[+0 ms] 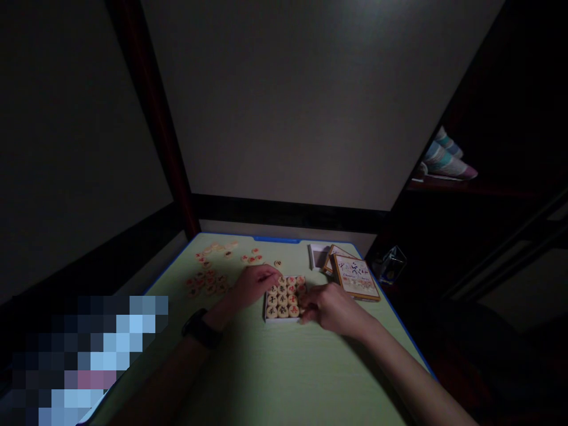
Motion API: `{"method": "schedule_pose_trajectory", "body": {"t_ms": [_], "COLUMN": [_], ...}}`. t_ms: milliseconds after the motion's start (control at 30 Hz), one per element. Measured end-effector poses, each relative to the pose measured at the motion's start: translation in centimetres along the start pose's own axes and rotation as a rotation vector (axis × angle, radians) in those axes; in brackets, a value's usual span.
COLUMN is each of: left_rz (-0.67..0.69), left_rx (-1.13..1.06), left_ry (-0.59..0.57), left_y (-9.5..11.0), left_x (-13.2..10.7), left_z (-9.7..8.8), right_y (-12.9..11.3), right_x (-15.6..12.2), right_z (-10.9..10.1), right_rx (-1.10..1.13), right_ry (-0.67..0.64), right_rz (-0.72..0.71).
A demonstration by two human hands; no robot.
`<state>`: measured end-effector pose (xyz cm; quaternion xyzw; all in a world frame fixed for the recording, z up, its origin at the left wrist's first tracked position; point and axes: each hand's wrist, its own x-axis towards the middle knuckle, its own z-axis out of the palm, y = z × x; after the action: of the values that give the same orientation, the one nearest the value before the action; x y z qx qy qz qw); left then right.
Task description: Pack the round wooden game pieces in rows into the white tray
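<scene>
A small white tray [266, 318] in the middle of the green table [266, 378] holds rows of round cream chess pieces [283, 299] with red and black marks. My left hand [254, 285], a dark watch on its wrist, rests at the tray's upper left corner with fingers curled at a piece there. My right hand [329, 309] is against the tray's right side, fingers bent and pressed to the tray edge. What the fingertips hold is too dim to make out.
Several loose round pieces [208, 278] lie scattered at the table's far left. An orange-edged box lid [356, 277] and a small open box [318, 255] sit at the far right. A clear container [393, 264] stands just off the table's right edge.
</scene>
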<state>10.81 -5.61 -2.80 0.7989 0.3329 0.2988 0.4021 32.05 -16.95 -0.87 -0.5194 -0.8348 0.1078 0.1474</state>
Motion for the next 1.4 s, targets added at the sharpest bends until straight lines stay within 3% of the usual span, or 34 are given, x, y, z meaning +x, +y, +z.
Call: {"method": "schedule_pose_trajectory", "body": {"t_ms": [267, 400, 533, 600, 667, 767, 833, 933, 1067, 1400], "left_rz": [0.025, -0.018, -0.066, -0.087, -0.140, -0.262, -0.315, -0.315, -0.255, -0.175], "left_rx": [0.036, 0.077, 0.173, 0.257, 0.385, 0.558, 0.602, 0.612, 0.647, 0.670], "left_ry": [0.018, 0.092, 0.159, 0.167, 0.152, 0.042, -0.074, -0.151, -0.133, -0.121], "left_y": [0.4, 0.2, 0.2, 0.2, 0.2, 0.2, 0.3, 0.6, 0.9, 0.2], "left_x": [-0.1, 0.0, -0.1, -0.2, -0.4, -0.5, -0.6, -0.6, -0.6, -0.7], "left_z": [0.0, -0.1, -0.5, -0.6, -0.7, -0.6, -0.6, -0.6, -0.6, -0.3], "right_y": [0.2, 0.2, 2.1, 4.2, 6.7, 10.1, 11.6, 12.4, 12.3, 11.5], "right_x": [0.1, 0.0, -0.2, -0.8, -1.9, -4.3, -5.7, -6.8, -6.7, -7.1], "right_z": [0.0, -0.8, -2.6, -3.9, -5.2, -6.1, -5.9, -4.7, -3.3, -3.4], "right_rx": [0.073, 0.113, 0.043, -0.032, -0.142, -0.217, -0.162, 0.028, 0.315, 0.814], "right_ry": [0.000, 0.038, 0.340, 0.526, 0.607, 0.498, 0.388, 0.332, 0.388, 0.365], "right_rz": [0.123, 0.135, 0.277, 0.448, 0.652, 0.928, 1.022, 0.990, 0.910, 0.992]}}
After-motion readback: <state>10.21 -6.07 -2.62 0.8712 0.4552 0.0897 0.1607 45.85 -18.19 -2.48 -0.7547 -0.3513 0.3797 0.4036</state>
